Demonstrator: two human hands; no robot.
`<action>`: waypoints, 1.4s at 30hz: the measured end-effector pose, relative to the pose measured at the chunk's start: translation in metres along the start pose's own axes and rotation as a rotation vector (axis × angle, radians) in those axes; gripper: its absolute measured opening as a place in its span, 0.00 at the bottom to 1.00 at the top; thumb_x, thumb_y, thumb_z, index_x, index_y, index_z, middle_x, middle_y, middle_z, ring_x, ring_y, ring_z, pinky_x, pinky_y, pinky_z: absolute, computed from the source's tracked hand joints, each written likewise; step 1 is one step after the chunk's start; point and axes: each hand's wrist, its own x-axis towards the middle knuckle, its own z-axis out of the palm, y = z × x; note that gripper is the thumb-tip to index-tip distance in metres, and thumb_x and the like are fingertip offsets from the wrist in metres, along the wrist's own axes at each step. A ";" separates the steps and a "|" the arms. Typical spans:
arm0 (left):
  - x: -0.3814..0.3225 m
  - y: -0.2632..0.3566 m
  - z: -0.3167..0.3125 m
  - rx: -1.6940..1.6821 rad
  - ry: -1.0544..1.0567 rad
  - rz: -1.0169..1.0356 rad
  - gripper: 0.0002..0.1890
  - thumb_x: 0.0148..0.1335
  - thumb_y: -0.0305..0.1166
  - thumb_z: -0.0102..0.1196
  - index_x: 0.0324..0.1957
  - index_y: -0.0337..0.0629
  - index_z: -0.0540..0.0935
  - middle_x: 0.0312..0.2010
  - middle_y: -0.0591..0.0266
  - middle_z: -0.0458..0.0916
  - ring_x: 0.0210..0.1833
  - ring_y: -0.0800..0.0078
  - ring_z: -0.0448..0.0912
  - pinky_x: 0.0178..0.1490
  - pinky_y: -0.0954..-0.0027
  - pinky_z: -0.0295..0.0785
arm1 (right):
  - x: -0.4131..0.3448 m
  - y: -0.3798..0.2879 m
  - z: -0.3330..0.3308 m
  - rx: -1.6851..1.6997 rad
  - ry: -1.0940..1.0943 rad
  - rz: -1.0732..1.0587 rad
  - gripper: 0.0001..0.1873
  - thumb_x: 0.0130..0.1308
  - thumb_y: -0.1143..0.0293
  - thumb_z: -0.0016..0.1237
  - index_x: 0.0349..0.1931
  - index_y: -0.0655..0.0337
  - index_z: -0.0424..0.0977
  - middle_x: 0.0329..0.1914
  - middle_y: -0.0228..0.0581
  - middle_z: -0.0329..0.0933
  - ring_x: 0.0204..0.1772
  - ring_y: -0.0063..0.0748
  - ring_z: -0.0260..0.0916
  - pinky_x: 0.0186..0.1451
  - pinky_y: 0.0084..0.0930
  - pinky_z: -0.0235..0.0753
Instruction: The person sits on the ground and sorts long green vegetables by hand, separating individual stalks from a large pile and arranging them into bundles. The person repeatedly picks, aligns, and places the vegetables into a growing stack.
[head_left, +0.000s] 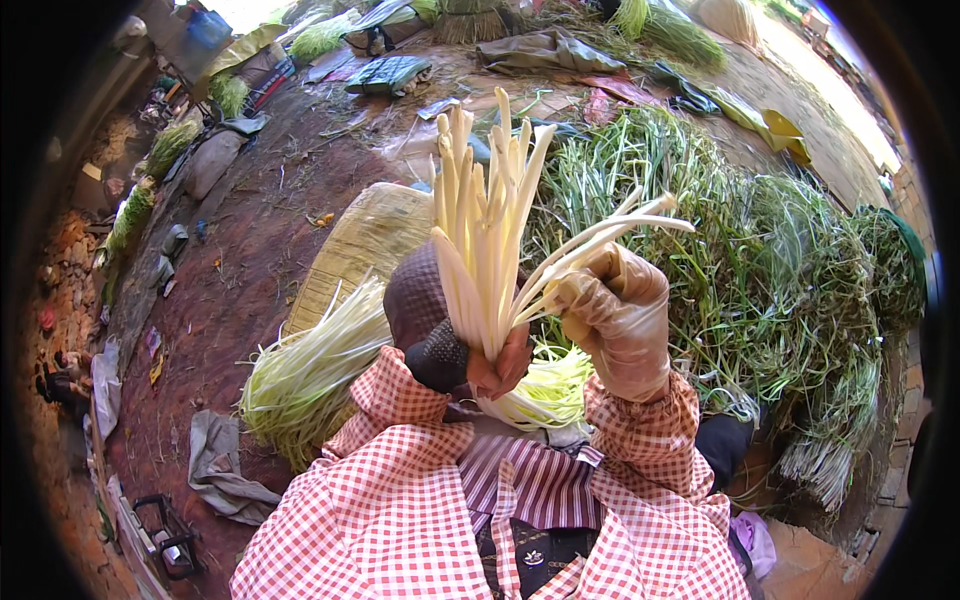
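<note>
My left hand (491, 373), in a dark fingerless glove, grips a bundle of blanched, chive-like stalks (480, 225). Their cream-white butt ends point upward and fan out. Beneath that hand, yellow-green leaves (555, 386) spread over my lap. To the right, my right hand (619, 315) wears a translucent plastic glove. Its fingers are closed on a few stalks (619, 225) that bend away from the bundle; their tips stick out past the knuckles. A pile of pale yellow-green stalks (322, 367) lies to the left, partly on a yellow woven sack (367, 247).
A large heap of green leafy stalks (750, 285) covers the ground at the right. A grey cloth (225, 469) lies at the lower left. Ahead are a folded padded cloth (388, 75), a dark tarp (547, 52) and more bundles (682, 34).
</note>
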 end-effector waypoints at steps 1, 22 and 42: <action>-0.001 -0.003 -0.003 -0.043 -0.001 0.000 0.14 0.41 0.16 0.60 0.25 0.40 0.68 0.14 0.60 0.70 0.16 0.71 0.71 0.19 0.73 0.68 | 0.000 -0.002 -0.004 0.034 0.013 -0.062 0.11 0.58 0.67 0.58 0.30 0.65 0.73 0.20 0.32 0.73 0.15 0.12 0.59 0.16 0.09 0.58; 0.033 0.017 0.004 0.228 0.103 -0.159 0.16 0.45 0.26 0.65 0.36 0.35 0.74 0.21 0.55 0.77 0.22 0.71 0.77 0.24 0.74 0.73 | 0.020 -0.009 -0.029 -0.205 -0.261 -0.012 0.28 0.65 0.55 0.49 0.58 0.66 0.66 0.52 0.41 0.73 0.55 0.28 0.66 0.59 0.29 0.66; 0.081 0.007 -0.011 0.887 -0.129 -0.105 0.16 0.44 0.18 0.64 0.37 0.34 0.75 0.24 0.56 0.79 0.27 0.68 0.81 0.29 0.69 0.78 | 0.046 -0.127 -0.013 -0.883 -0.495 -0.229 0.23 0.66 0.55 0.46 0.53 0.63 0.70 0.52 0.46 0.74 0.49 0.36 0.73 0.55 0.29 0.74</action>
